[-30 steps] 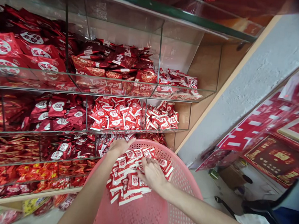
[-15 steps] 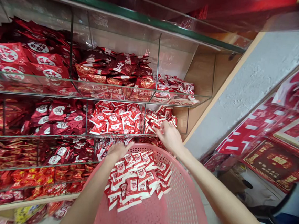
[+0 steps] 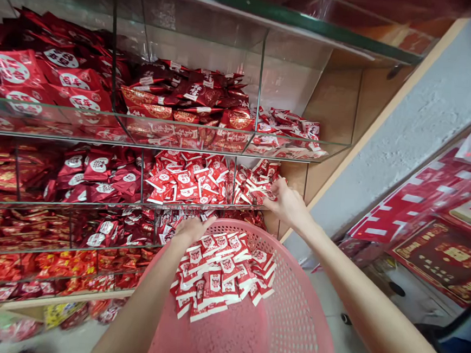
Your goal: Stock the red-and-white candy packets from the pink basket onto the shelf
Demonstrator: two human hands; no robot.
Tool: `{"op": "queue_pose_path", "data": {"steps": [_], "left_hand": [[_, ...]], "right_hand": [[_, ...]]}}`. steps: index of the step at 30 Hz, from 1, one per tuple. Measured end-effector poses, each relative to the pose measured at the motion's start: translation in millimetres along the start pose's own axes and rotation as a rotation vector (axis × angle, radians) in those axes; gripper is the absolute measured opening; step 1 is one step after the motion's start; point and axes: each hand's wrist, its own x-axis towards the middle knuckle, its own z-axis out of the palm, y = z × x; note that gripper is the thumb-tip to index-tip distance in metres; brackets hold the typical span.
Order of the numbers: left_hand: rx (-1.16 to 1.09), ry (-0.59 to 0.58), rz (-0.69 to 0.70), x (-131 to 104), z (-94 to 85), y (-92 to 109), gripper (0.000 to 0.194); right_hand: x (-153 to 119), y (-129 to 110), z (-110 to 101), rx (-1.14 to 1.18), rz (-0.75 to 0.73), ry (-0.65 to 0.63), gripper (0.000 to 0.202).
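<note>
My left hand (image 3: 192,230) grips the far left rim of a pink plastic basket (image 3: 295,290), its fingers partly hidden over the edge. Small red and white candy packets (image 3: 215,278) lie piled on the basket's far side. My right hand (image 3: 290,202) is at the front of the right-end shelf compartment, thumb and fingers apart. Its fingertips are against similar red and white packets (image 3: 253,180) heaped there; I make out none clearly held. Left of a glass divider, another compartment holds bright red packets (image 3: 186,178).
Glass shelves hold dark red packets (image 3: 97,165) and larger red bags (image 3: 79,88). A thick glass edge (image 3: 272,21) runs overhead. On the right stand the wooden side panel (image 3: 334,108), a rough grey wall (image 3: 420,109) and red printed goods (image 3: 445,258). Plastic-wrapped bags (image 3: 15,325) lie low on the left.
My right hand has shifted right and slightly up along the compartment, its fingers spreading more. The view has moved a little; my left hand keeps hold of the basket.
</note>
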Motion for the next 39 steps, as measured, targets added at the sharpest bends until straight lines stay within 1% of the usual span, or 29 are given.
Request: {"op": "queue_pose_path", "data": {"steps": [3, 5, 7, 10, 12, 14, 19, 24, 29, 31, 33, 35, 37, 39], "left_hand": [[0.005, -0.005, -0.003, -2, -1.4, 1, 0.085], [0.005, -0.010, -0.007, -3, -2.2, 2, 0.085], [-0.001, -0.015, -0.012, -3, -2.7, 2, 0.085], [-0.009, -0.014, -0.010, -4, -2.8, 2, 0.085], [-0.006, -0.012, -0.008, -4, -2.6, 1, 0.085], [0.002, -0.012, -0.004, -3, -2.6, 1, 0.085], [0.019, -0.023, 0.008, -4, -4.4, 2, 0.085], [0.016, -0.028, 0.006, -5, -5.3, 3, 0.085], [0.004, -0.016, 0.008, -3, -2.5, 1, 0.087], [0.000, -0.013, 0.002, -2, -1.3, 0, 0.087], [-0.006, -0.003, -0.005, -1, -0.4, -1, 0.088], [-0.010, -0.002, -0.009, 0, 0.3, -1, 0.089], [-0.010, -0.003, -0.008, 1, 0.8, -2, 0.089], [-0.008, -0.003, -0.007, 1, 1.1, -2, 0.090]], "right_hand": [[-28, -4, -16, 0.101, -0.042, -0.028, 0.022], [-50, -10, -16, 0.163, -0.074, -0.083, 0.021], [-71, -17, -6, 0.169, -0.097, -0.172, 0.018], [-95, -26, 18, 0.070, -0.115, -0.333, 0.013], [-105, -28, 32, -0.024, -0.099, -0.414, 0.014], [-110, -30, 41, -0.104, -0.082, -0.446, 0.017], [-112, -36, 54, -0.206, -0.125, -0.397, 0.025], [-108, -40, 66, -0.231, -0.140, -0.338, 0.027], [-109, -41, 80, -0.210, -0.123, -0.355, 0.027], [-110, -41, 82, -0.206, -0.117, -0.353, 0.026], [-106, -42, 79, -0.192, -0.114, -0.336, 0.024], [-97, -41, 69, -0.167, -0.127, -0.282, 0.023], [-81, -40, 55, -0.127, -0.146, -0.175, 0.025], [-58, -38, 42, -0.063, -0.146, -0.055, 0.026]]}}
